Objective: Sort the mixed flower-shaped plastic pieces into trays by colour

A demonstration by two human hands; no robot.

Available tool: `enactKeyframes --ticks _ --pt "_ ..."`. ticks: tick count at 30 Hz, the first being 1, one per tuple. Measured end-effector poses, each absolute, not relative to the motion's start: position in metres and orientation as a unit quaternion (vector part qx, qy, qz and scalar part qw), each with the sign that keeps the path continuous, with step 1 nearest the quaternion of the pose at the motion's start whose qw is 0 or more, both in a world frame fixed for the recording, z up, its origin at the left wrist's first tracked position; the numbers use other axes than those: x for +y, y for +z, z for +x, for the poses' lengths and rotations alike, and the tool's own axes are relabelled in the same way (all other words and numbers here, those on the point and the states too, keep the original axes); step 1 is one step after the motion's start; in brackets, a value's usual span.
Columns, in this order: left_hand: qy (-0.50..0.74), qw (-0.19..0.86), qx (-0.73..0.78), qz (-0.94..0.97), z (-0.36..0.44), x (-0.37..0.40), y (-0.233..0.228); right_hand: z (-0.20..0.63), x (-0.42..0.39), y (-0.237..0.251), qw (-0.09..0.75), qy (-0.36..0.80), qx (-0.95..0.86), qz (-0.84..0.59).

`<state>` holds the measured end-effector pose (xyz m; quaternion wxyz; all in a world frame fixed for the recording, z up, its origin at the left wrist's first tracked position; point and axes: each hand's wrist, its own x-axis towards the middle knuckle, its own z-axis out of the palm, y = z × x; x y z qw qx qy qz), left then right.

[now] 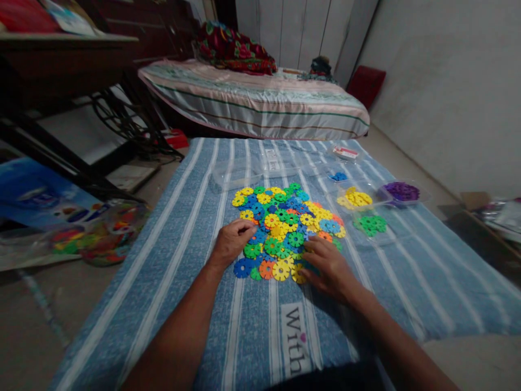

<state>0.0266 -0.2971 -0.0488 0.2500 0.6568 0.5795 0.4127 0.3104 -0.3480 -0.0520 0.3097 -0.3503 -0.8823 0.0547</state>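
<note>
A loose pile of notched plastic discs (280,247) in yellow, green, blue and orange lies in the middle of the striped cloth. At its left edge is my left hand (232,243), closed, with fingers curled and thumb against them; whatever they may hold is hidden. My right hand (329,267) reaches over the pile's right side, fingers apart and touching the discs, holding nothing that I can see. Near its fingertips lie a yellow disc (298,273) and an orange disc (325,236).
Clear containers at the right hold purple pieces (402,191), yellow pieces (355,199), green pieces (372,225) and blue pieces (338,176). Behind the pile sits a clear tray (238,175). Beyond the blue striped cloth (171,239) stands a bed (260,108); a sewing-machine table (69,60) is at left.
</note>
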Motion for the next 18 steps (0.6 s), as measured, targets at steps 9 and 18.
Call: enactKeyframes --ticks 9,18 --pt "0.416 0.246 0.577 0.658 0.026 -0.297 -0.05 0.3 -0.364 -0.057 0.214 0.025 -0.903 -0.372" --pt "0.415 0.24 0.579 0.659 0.025 -0.296 -0.048 0.294 -0.362 -0.057 0.213 0.053 -0.888 -0.404"
